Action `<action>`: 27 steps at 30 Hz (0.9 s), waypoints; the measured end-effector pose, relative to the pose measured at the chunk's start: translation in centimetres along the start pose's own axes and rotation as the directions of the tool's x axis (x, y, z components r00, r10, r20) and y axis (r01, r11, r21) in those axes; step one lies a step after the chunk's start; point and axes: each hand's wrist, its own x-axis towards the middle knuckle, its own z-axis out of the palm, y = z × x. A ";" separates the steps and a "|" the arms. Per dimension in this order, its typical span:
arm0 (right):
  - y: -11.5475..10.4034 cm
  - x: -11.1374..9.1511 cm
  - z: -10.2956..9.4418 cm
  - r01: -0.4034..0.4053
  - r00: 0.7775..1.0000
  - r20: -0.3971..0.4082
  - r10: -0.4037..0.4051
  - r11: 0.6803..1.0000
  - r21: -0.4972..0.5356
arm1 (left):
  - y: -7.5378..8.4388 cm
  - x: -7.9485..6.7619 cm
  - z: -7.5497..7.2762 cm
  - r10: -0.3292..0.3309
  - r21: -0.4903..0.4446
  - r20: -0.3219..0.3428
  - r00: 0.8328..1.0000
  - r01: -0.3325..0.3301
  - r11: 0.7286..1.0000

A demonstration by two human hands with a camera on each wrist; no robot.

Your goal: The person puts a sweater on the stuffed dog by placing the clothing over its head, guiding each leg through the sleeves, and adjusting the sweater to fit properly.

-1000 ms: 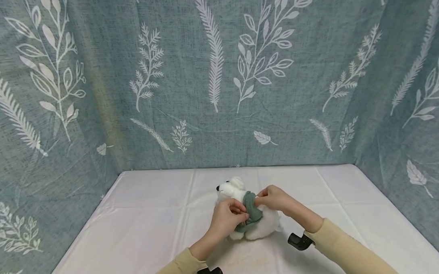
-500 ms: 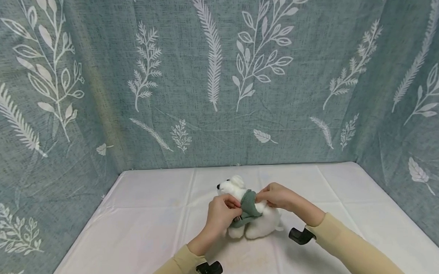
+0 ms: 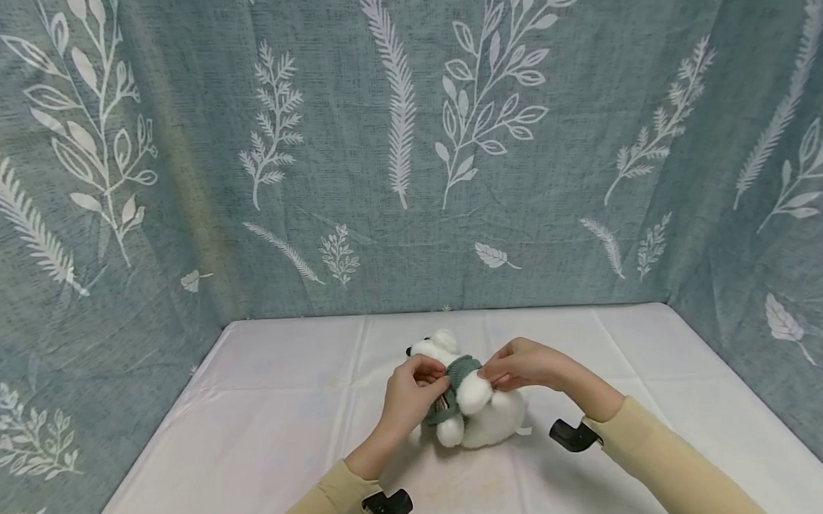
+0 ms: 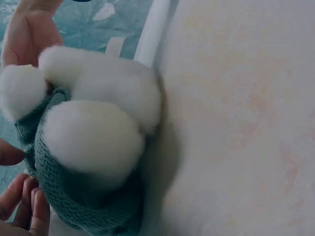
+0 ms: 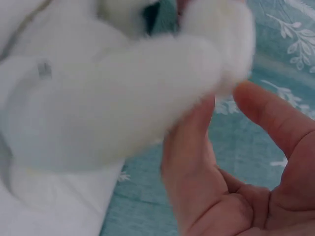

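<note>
A white plush bear [image 3: 495, 420] with a black nose sits on the table, turned toward the left. It wears a green knitted sweater [image 3: 461, 367], from which two rounded white paws stick out in the left wrist view. My left hand [image 3: 408, 393] is at the bear's chest, thumb and fingertips pinching the sweater's edge. On the bear's other side my right hand [image 3: 529, 364] pinches the end of a white paw [image 3: 474, 393]. The right wrist view has the thumb [image 5: 270, 115] against that paw, while the fingers behind it are partly hidden by plush.
A white cloth covers the table [image 3: 268, 428]. Blue-green curtains [image 3: 353, 138] with white leaf prints enclose it at the back and both sides. A black wrist camera [image 3: 388, 507] sits under the left sleeve, another black camera [image 3: 573, 435] under the right.
A white paw now shows outside the sweater, where green knit was before. My right hand has moved from the knit to this paw and slightly right; the left hand has shifted slightly left and up.
</note>
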 end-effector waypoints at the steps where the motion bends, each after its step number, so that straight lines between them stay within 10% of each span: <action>1: 0.0 -0.3 -0.1 0.016 1.000 0.017 -0.017 1.000 0.013 | 0.0 0.1 0.0 -0.002 0.001 -0.009 1.000 0.002 1.000; 14: 0.7 -2.2 -0.5 0.095 0.991 0.089 -0.103 0.992 0.087 | 0.7 1.5 0.4 -0.031 0.015 0.076 0.997 0.030 0.999; 27: 1.3 -0.6 3.2 0.033 0.986 -0.153 -0.063 0.981 -0.192 | 1.1 2.4 1.2 -0.032 0.053 0.104 0.994 0.027 0.998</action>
